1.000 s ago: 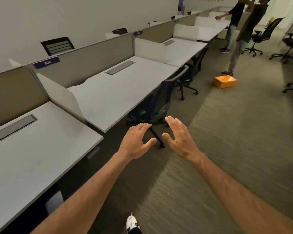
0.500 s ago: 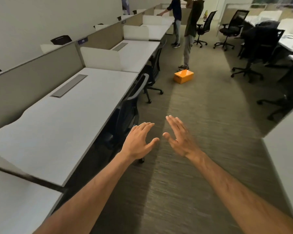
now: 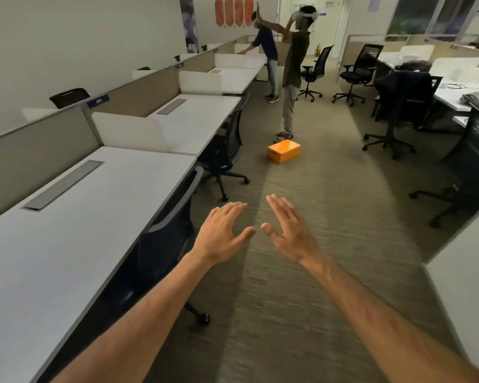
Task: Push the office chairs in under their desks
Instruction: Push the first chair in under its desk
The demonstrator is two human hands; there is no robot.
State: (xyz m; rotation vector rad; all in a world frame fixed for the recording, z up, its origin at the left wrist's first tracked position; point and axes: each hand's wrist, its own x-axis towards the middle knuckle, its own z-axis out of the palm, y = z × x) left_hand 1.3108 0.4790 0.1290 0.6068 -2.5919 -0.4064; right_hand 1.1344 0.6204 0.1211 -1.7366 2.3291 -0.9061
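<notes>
My left hand (image 3: 222, 234) and my right hand (image 3: 289, 232) are stretched out in front of me over the carpet, fingers straight, holding nothing. To the left, a dark office chair (image 3: 166, 233) is tucked under the near white desk (image 3: 75, 225), its backrest against the desk edge. Farther along, a second dark chair (image 3: 227, 150) stands at the following desk (image 3: 202, 120), pushed partly under. Across the aisle on the right, several black chairs (image 3: 404, 106) stand away from their desks.
An orange box (image 3: 284, 151) lies on the aisle carpet ahead. Two people (image 3: 293, 64) stand beyond it, one beside the box, one at the far desk. A white desk corner (image 3: 465, 286) juts in at the right. Grey partitions (image 3: 39, 150) back the left desks.
My view has swung right, from the left desks to looking down the aisle. Both hands stay raised and open in front of me. The right-hand row of chairs has come into view.
</notes>
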